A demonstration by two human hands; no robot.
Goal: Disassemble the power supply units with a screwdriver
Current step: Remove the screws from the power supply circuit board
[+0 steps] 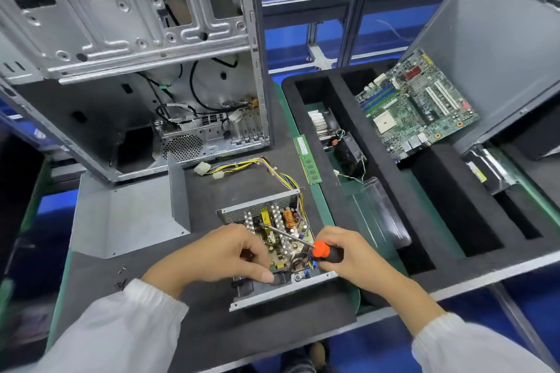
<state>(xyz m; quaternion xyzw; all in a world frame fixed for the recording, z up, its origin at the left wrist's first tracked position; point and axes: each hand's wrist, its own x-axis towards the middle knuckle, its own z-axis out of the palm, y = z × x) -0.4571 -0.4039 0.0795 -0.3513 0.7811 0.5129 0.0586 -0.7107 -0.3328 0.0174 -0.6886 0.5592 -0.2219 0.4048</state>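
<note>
Nearest the camera, two white sleeves (121, 333) reach forward over a dark foam mat (197, 327). The left hand (218, 254) rests on the near left part of the open power supply (272, 245), its fingers curled down onto the edge of the circuit board and the thumb lying along the near wall. The right hand (348, 254) grips a screwdriver (306, 244) by its orange and black handle, fingers wrapped round it; the metal shaft slants up and left across the inside of the box, and its tip sits among the heat sinks near a yellow part.

The power supply stands on the mat in front of the person with its lid off, so the board, a copper coil and silver fins show. A bundle of coloured wires (257, 168) runs from its far right corner back over the mat to white plugs. A few small dark screws (122, 277) lie on the mat to the left. Just left of the box lies a bent grey metal cover (130, 215).

Farther back stands an open computer case (136, 70), with loose cables inside. To the right, a black foam tray (454, 221) holds a memory stick (307, 159) on its left rim, a cooler with fan (336, 136) in one slot, and a green motherboard (418, 106) leaning across the far slots.
</note>
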